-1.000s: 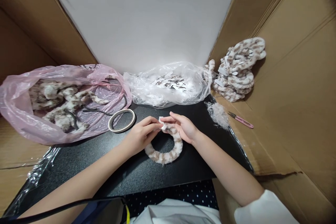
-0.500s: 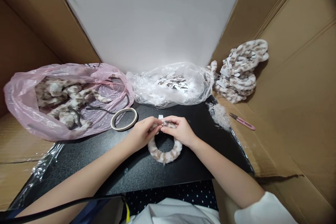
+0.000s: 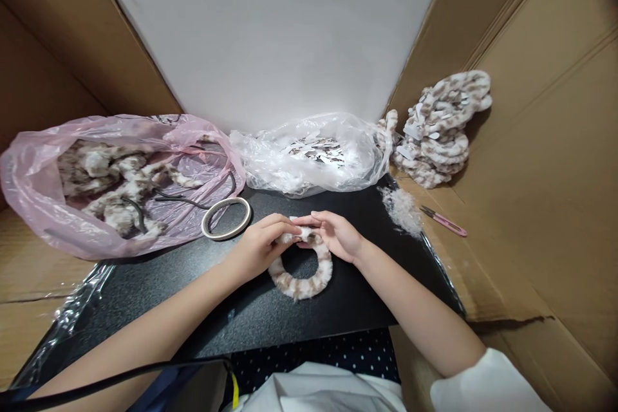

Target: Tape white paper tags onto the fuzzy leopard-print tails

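Note:
A fluffy ring with white and light brown patches lies on the black tabletop before me. My left hand is closed on its upper left part, fingers and thumb pinching the fur. My right hand is at the ring's upper right, fingers stretched toward the left hand and palm partly turned up. Its fingertips reach behind the fur, so their exact contact is hidden. A small bit of white shows just above the left fingertips, mostly covered.
A pink bag holds furry pieces and dark cords at left, beside a tape roll. A clear bag contains white pieces. At right are stacked fluffy rings, white fluff and pink thread snips. Cardboard walls flank the table.
My right hand's pinch on the top of the ring has loosened, and its fingers have straightened. The white tab above the hands is now mostly hidden. My left hand keeps its hold.

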A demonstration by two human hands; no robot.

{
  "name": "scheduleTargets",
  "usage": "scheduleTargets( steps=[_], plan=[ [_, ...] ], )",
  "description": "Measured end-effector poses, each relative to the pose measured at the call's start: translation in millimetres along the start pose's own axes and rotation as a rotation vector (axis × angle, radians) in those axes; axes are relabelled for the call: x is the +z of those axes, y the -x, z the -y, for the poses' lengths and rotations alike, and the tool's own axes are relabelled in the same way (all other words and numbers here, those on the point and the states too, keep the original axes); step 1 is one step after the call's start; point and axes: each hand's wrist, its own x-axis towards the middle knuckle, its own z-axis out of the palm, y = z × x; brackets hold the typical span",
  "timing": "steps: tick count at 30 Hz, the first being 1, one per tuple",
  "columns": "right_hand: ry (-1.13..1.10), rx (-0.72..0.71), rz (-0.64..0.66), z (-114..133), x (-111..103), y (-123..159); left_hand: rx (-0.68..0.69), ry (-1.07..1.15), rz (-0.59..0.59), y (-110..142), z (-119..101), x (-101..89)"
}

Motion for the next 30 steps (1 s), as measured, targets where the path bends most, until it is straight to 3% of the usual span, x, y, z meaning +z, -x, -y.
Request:
scheduleTargets(
  steps=[4,8,11,20,27,30],
  plan=[
    [0.212,-0.18,-0.047,-8,3,0,-0.141,0.052,-0.027,-2,-2,2.5],
    [0.468,-0.479,-0.14,-15,7,-4,-0.253,0.057,-0.087,-1,-4,5.5],
    [0.591,-0.587,-0.18,-16,10,-3,-0.321,0.057,-0.138,-1,-2,5.8],
    [0.581,-0.618,-0.292,-25,10,-4,-0.453,0.245,0.051,-5,-4,-1.2],
    [0.321,-0.487,-0.398,-25,15,-6,-0.398,0.189,0.064,-2,-9,3.4],
    [0.206,-0.494,-0.376,-22,18,-4,-0.39,0.208,-0.005,-1,-12,6.7]
  ],
)
